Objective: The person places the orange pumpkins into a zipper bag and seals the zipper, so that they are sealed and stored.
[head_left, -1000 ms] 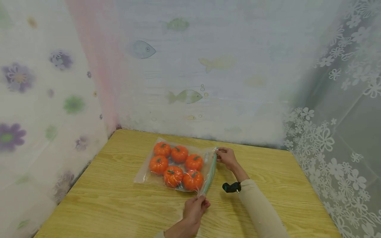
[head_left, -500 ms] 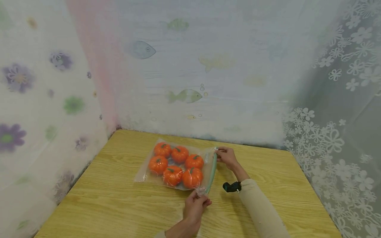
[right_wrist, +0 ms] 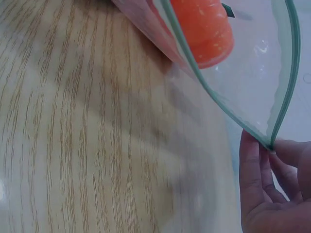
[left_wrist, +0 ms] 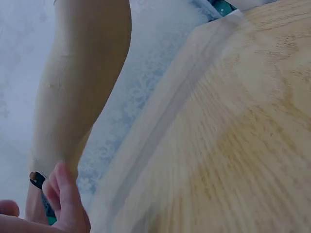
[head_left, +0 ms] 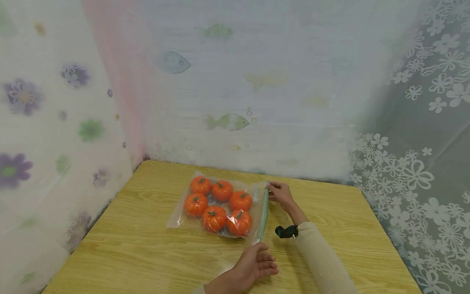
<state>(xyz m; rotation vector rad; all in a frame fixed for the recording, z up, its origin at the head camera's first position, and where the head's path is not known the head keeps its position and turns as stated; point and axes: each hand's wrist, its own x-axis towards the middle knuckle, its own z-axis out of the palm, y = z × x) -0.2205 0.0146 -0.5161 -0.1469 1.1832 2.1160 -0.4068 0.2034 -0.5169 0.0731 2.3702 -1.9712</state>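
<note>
A clear zip bag [head_left: 185,214] lies on the table with several orange toy pumpkins [head_left: 214,219] with green stems inside. Its green zip strip [head_left: 264,216] runs along the right-hand end. My right hand [head_left: 282,196] pinches the far corner of that strip between thumb and fingers. In the right wrist view the mouth of the zip bag [right_wrist: 243,92] gapes, its two green edges meeting at my fingertips. Just below the near corner of the bag is my left hand [head_left: 253,265], fingers loosely bent and holding nothing. The left wrist view shows those fingers [left_wrist: 68,199] with nothing between them.
The wooden table [head_left: 128,253] is bounded by a printed fish curtain [head_left: 238,81] behind and flowered curtains at both sides. A black wrist device [head_left: 285,231] sits at my right wrist, beside the beige sleeve [head_left: 321,255].
My left hand has let go of the bag's near corner and moved slightly down and right, its fingers loosening. The right hand keeps its pinch on the far corner.
</note>
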